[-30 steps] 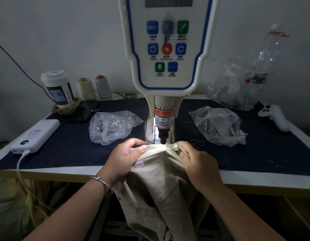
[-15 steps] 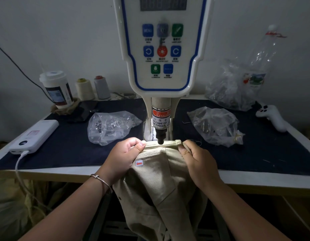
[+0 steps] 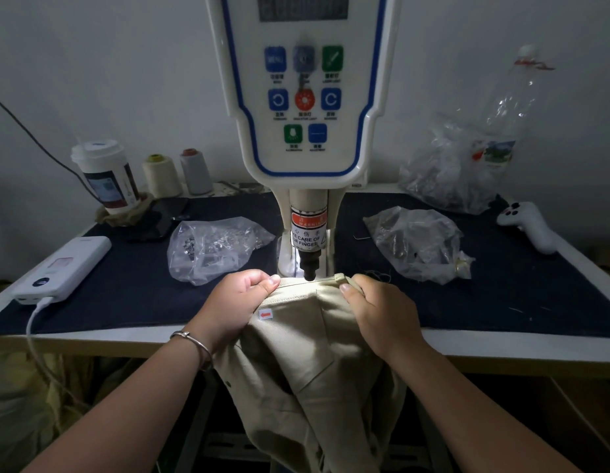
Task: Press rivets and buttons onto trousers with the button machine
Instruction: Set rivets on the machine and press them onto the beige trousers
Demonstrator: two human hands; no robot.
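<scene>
Beige cotton trousers [image 3: 307, 336] waistband laid directly under black punch tip [image 3: 309, 272] of white button machine [image 3: 307, 97]. Pinched taut by left hand [image 3: 233, 303] and right hand [image 3: 378, 314], either side of punch. Best kept flat, fingers [image 3: 271, 280] well back.
</scene>
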